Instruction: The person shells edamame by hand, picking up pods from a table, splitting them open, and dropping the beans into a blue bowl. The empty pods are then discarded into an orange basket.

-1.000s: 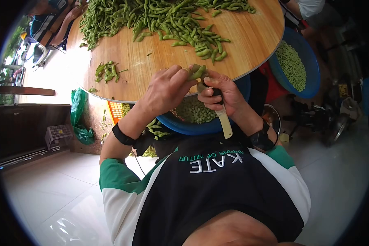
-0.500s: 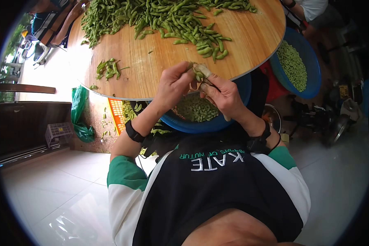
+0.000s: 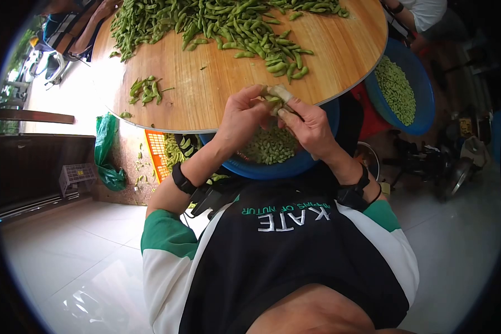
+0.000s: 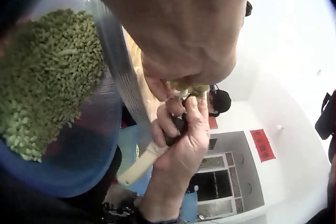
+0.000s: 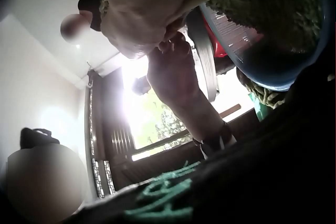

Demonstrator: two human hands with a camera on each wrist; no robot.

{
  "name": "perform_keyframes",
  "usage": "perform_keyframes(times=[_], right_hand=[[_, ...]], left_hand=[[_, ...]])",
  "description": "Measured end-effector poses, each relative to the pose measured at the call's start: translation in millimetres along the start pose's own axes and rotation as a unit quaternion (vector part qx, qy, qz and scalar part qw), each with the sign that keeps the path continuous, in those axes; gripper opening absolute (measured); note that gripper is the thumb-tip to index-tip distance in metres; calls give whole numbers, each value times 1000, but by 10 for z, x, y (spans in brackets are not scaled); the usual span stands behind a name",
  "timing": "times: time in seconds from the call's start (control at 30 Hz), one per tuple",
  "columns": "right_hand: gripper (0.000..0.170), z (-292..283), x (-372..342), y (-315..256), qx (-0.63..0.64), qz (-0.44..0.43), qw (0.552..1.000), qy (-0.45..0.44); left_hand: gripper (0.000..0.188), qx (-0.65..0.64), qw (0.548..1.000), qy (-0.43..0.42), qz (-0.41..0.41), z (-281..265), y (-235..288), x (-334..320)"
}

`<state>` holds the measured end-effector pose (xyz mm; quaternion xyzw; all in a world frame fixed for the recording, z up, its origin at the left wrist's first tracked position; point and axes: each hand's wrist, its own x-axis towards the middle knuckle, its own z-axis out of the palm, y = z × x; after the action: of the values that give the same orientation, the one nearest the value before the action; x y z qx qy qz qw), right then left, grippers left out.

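Above the blue basin (image 3: 236,167) of shelled beans, at the table's near edge, both hands meet fingertip to fingertip. My left hand (image 3: 242,119) pinches a green soybean pod (image 3: 274,100) between thumb and forefinger. My right hand (image 3: 312,131) has pale coverings on its fingertips, which meet the pod's other side. Its curled fingers also grip a tool with a flat cream handle (image 4: 137,169) and a dark part inside the palm; the tool's working end is hidden. In the right wrist view, the left hand (image 5: 173,69) reaches up to the right hand's fingers.
A large heap of pods (image 3: 206,28) covers the far side of the round wooden table (image 3: 178,72), with a small pile (image 3: 145,91) nearer left. Another blue basin of beans (image 3: 396,92) stands at right. An orange basket (image 3: 158,153) sits below the table's left edge. Other people sit around.
A second ago the cream handle showed plainly below the right hand; that hand has since turned and mostly covers it. The left hand has shifted slightly right, and the fingertips have closed together around a pod.
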<state>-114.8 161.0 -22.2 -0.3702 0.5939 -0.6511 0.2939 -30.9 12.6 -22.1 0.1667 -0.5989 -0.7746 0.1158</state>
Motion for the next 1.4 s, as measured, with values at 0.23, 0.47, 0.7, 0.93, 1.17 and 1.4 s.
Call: perform_keyframes(times=[0.23,0.47,0.7,0.93,1.17,1.4], right_hand=[[34,-13,-42,-56,78,75,994,21],[33,-19,-6,-88,161,99,982,-5],[31,-75,-17,-60,289,167,943,-16],[38,-15,-50,-71,294,144,945,-26],[41,-77,-55,-56,178,102,978,-29],[42,-73,-30,-42,280,144,946,-74]], left_hand=[[12,14,996,-29,-83,-16,149,-48],[10,-18,998,15,-57,11,69,-35],[9,137,990,-23,12,-67,96,-61],[10,6,998,20,52,86,103,-99],[11,-13,1000,16,3,19,3,-112],[11,-18,999,25,30,19,-2,-139]])
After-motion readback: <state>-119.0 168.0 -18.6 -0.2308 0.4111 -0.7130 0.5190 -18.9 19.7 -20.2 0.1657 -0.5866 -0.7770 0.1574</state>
